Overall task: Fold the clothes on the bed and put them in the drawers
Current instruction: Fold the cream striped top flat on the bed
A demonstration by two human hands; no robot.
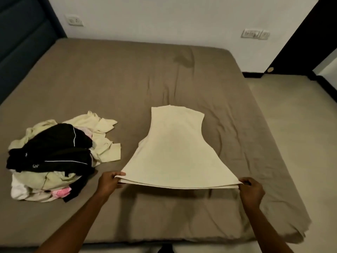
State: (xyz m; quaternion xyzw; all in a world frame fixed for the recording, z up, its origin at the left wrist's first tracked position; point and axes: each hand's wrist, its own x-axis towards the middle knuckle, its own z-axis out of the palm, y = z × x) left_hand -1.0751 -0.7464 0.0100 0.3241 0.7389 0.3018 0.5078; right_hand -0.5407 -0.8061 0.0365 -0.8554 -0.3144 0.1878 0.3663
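The cream sleeveless knit top (173,148) lies on the brown-sheeted bed (127,73), collar end away from the person. Its hem is raised clear of the sheet, while the shoulder end rests on the sheet. The left hand (109,182) pinches the left hem corner; the right hand (250,189) pinches the right hem corner. Each grip is closed on the fabric, thumb on top.

Handling assessment: the garment appears light, soft and limp. The hem sags slightly between the two corners, so it will not hold shape unsupported. It shows as layered at the hem edge. Take hold at corners or along a fold line, both layers together, and keep tension even to prevent creases.

A pile of unfolded cream, black, white and pink clothes (54,159) sits near the left, apart from the top. No drawers are in view.
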